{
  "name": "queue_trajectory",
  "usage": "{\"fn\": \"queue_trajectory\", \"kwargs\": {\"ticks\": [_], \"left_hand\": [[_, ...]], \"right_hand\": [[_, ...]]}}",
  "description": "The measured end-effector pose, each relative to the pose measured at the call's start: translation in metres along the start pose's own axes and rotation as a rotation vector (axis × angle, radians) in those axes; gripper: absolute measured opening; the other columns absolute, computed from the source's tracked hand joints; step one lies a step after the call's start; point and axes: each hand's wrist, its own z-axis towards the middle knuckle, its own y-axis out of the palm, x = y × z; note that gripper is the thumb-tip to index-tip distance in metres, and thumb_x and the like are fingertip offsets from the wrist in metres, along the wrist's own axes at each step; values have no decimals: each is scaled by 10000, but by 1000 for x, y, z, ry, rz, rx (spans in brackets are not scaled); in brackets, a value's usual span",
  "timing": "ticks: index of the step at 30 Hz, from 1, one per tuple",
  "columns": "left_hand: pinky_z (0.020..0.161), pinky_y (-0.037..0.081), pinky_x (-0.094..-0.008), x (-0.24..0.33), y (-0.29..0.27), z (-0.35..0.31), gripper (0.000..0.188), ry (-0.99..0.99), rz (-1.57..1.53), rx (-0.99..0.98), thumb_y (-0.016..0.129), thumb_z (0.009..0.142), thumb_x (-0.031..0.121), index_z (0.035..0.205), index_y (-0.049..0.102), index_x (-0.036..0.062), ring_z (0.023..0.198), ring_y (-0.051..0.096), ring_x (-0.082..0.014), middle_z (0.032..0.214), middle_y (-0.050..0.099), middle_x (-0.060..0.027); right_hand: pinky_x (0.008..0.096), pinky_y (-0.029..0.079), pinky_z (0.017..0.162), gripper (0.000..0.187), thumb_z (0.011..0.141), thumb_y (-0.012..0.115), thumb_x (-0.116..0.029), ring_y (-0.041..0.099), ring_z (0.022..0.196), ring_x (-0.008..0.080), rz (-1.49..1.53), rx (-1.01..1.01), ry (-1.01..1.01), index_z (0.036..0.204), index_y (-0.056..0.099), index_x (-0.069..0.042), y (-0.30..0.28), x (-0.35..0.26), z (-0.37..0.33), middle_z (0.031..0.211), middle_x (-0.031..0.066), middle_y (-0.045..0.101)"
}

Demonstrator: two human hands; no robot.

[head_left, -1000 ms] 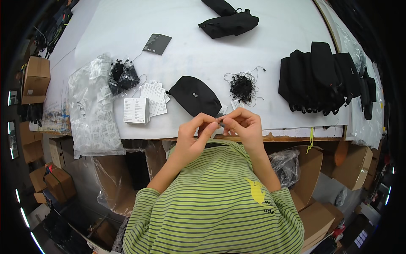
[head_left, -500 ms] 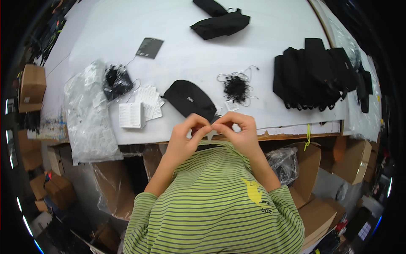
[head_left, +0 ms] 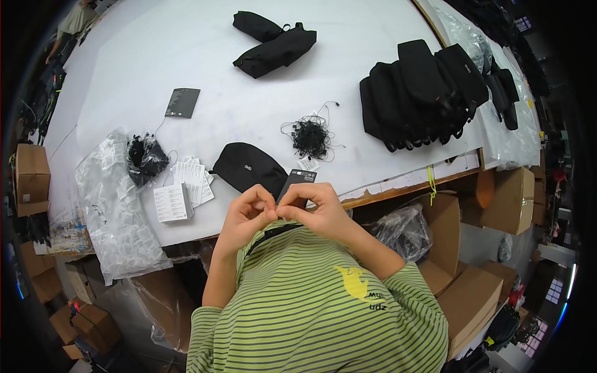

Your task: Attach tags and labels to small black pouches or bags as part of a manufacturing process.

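Observation:
My left hand [head_left: 250, 214] and my right hand [head_left: 316, 211] meet at the table's near edge, in front of my chest. Thumb and forefinger of each are pinched together, the tips almost touching. What they pinch is too small to make out. Just beyond the right fingers shows a black printed card [head_left: 300, 176], its lower end hidden by that hand. Beside it a black fabric pouch [head_left: 249, 168] lies flat, with a small pale logo. A tangle of black cords [head_left: 311, 138] is heaped farther off, a small white label [head_left: 308, 163] at its near side.
White printed cards [head_left: 173, 202] lie stacked at the left, next to bagged black cords [head_left: 147, 159] and a clear plastic bag [head_left: 115, 217]. Another black card [head_left: 183, 102] lies behind. Black bags [head_left: 277, 53] rest far back; more are piled [head_left: 416, 93] at the right. Cardboard boxes [head_left: 469, 304] stand below.
The view has turned, so the table's contents sit farther left. Both hands stay pinched together close to my chest. More of the black card beside the pouch now shows.

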Motion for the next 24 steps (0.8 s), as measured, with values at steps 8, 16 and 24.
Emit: {"fn": "queue_trajectory", "kwargs": {"ticks": [8, 16, 24], "left_hand": [[495, 243, -183, 4, 6, -2, 117, -59, 156, 80, 637, 875, 85, 868, 533, 32, 552, 351, 7, 608, 443, 76], [442, 200, -196, -7, -9, -8, 129, 27, -41, 130, 601, 908, 113, 855, 519, 29, 485, 283, -6, 553, 381, 69], [435, 217, -197, -17, -7, -4, 123, 1, -113, 101, 589, 913, 119, 859, 513, 38, 470, 296, -16, 554, 381, 66]], "right_hand": [[322, 453, 843, 148, 798, 662, -66, 608, 906, 216, -533, 45, -161, 940, 671, -28, -63, -32, 13, 932, 78, 670], [466, 124, 1129, 627, 841, 591, -480, 296, 1360, 246, -1934, 398, 67, 1335, 474, -112, -256, -66, -4, 1418, 38, 422], [489, 86, 1128, 386, 866, 581, -424, 249, 1382, 222, -1888, 454, -128, 1183, 637, -211, -260, -64, 10, 1439, 22, 392]]}}
